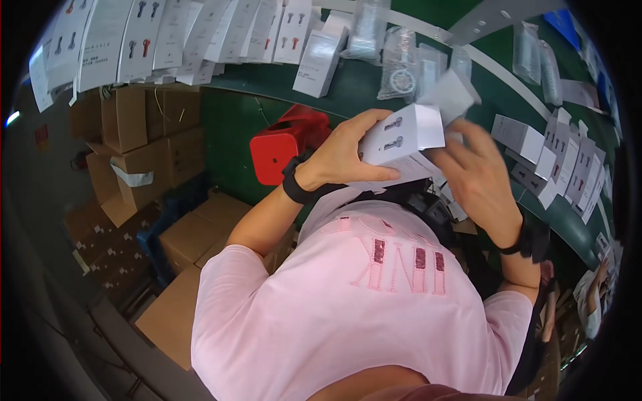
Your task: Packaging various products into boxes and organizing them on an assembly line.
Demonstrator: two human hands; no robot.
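Green conveyor (361, 83) behind; white box (401, 137) half-hidden by left hand (344, 157), right hand (478, 177) blurred.

You wear a loose pink T-shirt (361, 301) with short sleeves that end above the elbows. Across the chest runs a row of large block letters in a paler pink, several filled with darker, glittery patches. A black band (294, 184) circles your left wrist, and another black band (525, 240) sits on your right wrist. Your forearms are bare.
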